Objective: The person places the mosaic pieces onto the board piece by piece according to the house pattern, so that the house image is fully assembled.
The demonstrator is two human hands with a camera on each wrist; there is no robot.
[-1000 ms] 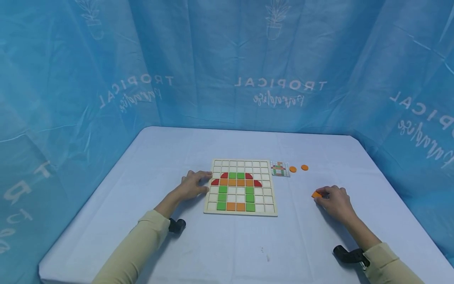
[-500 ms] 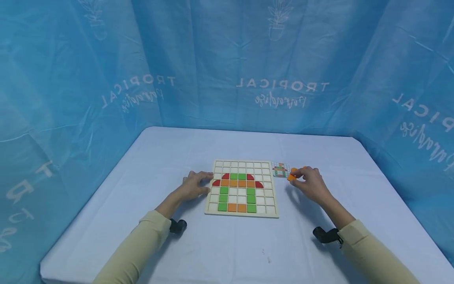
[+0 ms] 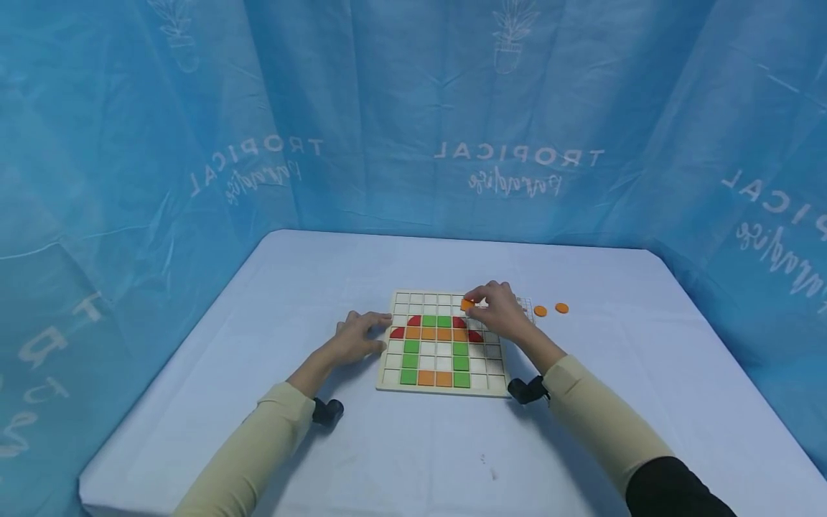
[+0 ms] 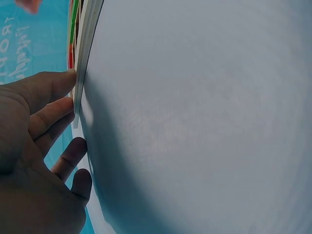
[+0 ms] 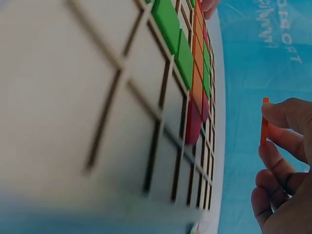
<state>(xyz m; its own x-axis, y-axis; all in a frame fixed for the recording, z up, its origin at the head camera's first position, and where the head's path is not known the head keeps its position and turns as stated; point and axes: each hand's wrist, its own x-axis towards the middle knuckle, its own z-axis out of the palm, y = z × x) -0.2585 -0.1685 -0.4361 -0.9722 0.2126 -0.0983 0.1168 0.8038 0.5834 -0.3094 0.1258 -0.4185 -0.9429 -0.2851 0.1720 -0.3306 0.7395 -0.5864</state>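
Observation:
A pale wooden grid board (image 3: 478, 381) lies flat on the table, with green, orange and red tiles set in its cells. My left hand (image 3: 352, 339) touches the board's left edge with its thumb and fingers spread; the left wrist view shows the fingertips against the rim. Above the upper right part of the board, my right hand (image 3: 502, 311) pinches an orange square tile (image 3: 466, 305). In the right wrist view that tile is edge-on between thumb and fingers, apart from the board. The right hand hides some upper right cells.
A small pattern card (image 3: 526, 304) lies at the board's right, mostly hidden behind the right hand. Beyond it are two orange discs (image 3: 540, 311) on the white tablecloth (image 3: 413, 452). Blue printed curtains (image 3: 388, 108) surround the table.
My right hand has carried the orange tile leftward from the table's right side, past the discs and card, to over the board. The left hand stays at the board's edge.

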